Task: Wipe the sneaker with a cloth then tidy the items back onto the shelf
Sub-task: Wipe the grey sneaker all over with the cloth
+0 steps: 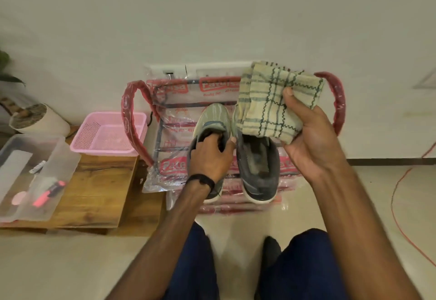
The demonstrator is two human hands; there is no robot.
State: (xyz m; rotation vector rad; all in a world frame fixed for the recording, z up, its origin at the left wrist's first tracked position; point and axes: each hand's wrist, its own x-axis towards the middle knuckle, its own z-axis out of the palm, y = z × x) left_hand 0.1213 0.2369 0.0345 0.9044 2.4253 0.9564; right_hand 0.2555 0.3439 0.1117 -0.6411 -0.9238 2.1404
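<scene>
Left hand: the left hand [210, 156] reaches into the collar of the left sneaker [211, 124], its fingers curled inside the opening and gripping the rim; a dark band circles the wrist.
Right hand: the right hand [311, 138] is raised above the shoes and grips a folded cloth [273, 101], thumb pressed on top, fingers wrapped beneath.
Cloth: cream with dark green check lines, bunched in folds, held just over the toe of the right sneaker [257, 170].
Sneakers: a grey-green pair with pale soles, standing side by side, toes pointing away from the person, directly beneath and between the two hands.
Shelf: a low rack [174, 134] wrapped in clear plastic with red print, red curved handles at either side, standing against the wall beyond the hands; the sneakers rest on its top.
Desk: a low wooden desk [99, 196] lies off to the outside of the left hand, carrying a pink mesh basket [108, 132] and a clear plastic box [30, 177] with small pink items inside.
Person: dark blue trousers show below the forearms.
</scene>
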